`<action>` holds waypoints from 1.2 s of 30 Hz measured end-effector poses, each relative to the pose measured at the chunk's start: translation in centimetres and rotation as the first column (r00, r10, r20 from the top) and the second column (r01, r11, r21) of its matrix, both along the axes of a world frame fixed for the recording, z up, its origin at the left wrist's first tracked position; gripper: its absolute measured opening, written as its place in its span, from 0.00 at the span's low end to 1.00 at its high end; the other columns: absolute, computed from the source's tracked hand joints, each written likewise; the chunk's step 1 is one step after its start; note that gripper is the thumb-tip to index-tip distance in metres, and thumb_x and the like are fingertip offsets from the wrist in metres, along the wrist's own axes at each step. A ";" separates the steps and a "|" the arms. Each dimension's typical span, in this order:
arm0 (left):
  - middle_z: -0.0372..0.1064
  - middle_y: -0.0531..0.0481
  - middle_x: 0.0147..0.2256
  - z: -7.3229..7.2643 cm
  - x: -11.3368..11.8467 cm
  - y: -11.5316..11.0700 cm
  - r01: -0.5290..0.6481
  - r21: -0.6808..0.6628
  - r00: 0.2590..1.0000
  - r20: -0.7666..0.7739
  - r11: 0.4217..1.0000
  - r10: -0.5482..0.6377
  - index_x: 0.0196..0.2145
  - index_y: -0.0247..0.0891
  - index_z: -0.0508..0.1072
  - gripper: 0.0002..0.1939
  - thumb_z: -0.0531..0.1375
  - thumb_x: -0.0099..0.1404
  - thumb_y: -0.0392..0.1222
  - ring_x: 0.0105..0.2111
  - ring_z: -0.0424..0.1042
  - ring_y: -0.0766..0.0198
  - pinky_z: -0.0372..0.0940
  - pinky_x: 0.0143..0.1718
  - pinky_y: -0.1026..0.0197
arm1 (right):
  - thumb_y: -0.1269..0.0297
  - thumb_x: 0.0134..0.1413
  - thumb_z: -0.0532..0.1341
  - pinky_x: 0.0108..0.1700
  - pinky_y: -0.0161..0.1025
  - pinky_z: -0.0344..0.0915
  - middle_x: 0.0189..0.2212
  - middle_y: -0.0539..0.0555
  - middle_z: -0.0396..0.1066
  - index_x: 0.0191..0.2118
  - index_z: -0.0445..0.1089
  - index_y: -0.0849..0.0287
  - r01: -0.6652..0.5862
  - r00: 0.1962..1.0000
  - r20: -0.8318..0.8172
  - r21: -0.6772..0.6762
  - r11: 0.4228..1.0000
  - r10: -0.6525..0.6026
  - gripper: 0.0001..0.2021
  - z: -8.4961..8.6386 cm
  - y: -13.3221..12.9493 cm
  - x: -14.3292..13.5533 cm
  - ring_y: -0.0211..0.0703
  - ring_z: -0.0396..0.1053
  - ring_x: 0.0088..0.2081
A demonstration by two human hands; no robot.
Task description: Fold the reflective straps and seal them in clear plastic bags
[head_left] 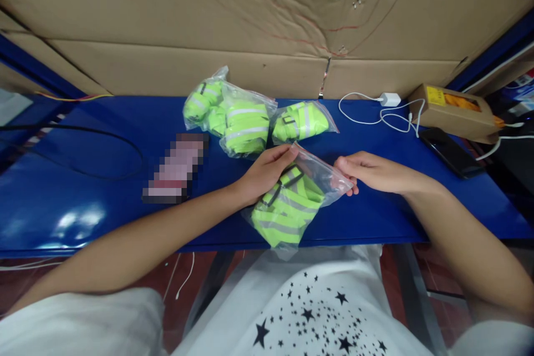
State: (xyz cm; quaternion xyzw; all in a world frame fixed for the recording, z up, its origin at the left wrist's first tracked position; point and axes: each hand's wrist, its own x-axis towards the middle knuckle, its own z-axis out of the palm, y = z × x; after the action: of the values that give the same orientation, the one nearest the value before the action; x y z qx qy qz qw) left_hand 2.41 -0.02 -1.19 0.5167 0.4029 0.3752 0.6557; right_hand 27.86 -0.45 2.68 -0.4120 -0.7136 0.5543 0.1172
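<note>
A clear zip bag (315,169) lies tilted over the front edge of the blue table. Inside it is a folded neon yellow-green strap-like piece (287,208) with grey reflective bands and a dark buckle or strip. My left hand (267,172) pinches the bag's top left corner, its thumb on the plastic. At the other end of the bag's mouth, my right hand (362,171) grips the corner between thumb and fingers. Just behind my hands lie similar filled bags, one on the right (304,121) and a larger one (246,125) in the middle.
A pixelated phone-like object (177,169) lies to the left. On the right are a white charger (390,99) with its cable, a black phone (453,151) and an open cardboard box (456,111). Cardboard (208,61) walls off the table's back. A black cable (83,129) curves at left.
</note>
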 end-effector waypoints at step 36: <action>0.76 0.50 0.36 0.3 -0.7 0.5 -0.052 0.579 0.953 -0.214 0.814 0.213 0.41 0.41 0.74 0.17 0.50 0.77 0.52 0.40 0.73 0.59 0.65 0.50 0.59 | 0.62 0.62 0.61 0.28 0.35 0.50 0.22 0.45 0.60 0.27 0.59 0.57 0.184 0.982 -0.050 0.452 0.873 -0.181 0.14 -1.0 -0.8 -1.4 0.34 0.57 0.25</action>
State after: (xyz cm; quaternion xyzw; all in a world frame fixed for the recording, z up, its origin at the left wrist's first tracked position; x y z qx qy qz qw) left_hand 1.75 0.50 -0.93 0.7042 0.3937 0.4494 0.3836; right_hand 26.45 -1.28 1.66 -0.4369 -0.7809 0.3598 0.2641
